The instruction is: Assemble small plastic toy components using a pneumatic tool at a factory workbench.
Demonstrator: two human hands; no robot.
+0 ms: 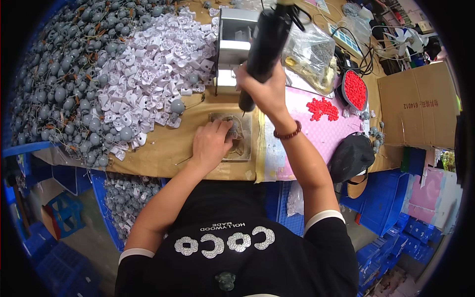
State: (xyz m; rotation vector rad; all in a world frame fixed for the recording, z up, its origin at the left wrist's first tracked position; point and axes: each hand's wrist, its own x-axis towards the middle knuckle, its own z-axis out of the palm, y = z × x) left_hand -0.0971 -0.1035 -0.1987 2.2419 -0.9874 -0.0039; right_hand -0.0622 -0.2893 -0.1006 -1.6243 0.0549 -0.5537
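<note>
A grey part is pinned on the square jig plate by the left hand, fingers pressed around it. The black power screwdriver is gripped upright in the clenched right hand, tip just above the plate. White brackets crowd the left; bare table is left towards the near edge

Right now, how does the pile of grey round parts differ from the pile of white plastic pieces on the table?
The grey round parts are dark grey and ball-like, with thin wires among them; the white plastic pieces are pale and angular, some with holes. The grey pile lies to the far left and looks larger; the white pile lies nearer the left hand. Both are loose heaps on the brown table, touching where they meet.
</note>
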